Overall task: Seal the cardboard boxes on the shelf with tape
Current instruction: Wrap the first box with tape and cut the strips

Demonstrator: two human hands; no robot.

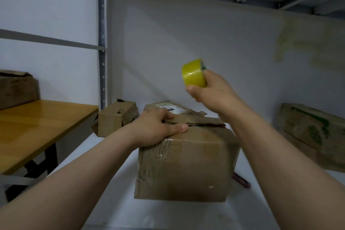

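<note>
Now, the white shelf (186,214) spreads wide, and the middle box (186,164) sits near its front edge. It's well apart from the green-printed box (313,136) on the right and the small crumpled box (113,119) at far left. As far as I can judge, the middle box's long axis runs near to far, while the gap between its ragged top flaps runs left to right.

The left hand (156,127) lies palm-down on the left end of that gap, fingers flat and thumb stretched along the near top edge. The right hand (212,91) hovers above the far side, fingers and thumb wrapped round the yellow tape roll (194,73). The roll's band faces us and its core axis runs roughly left to right.

Danger here: only the left end is pinned, so the torn right flap could spring up and wrinkle the tape. No free tape end shows either, and a hard tug might drag this box off the front edge.
</note>
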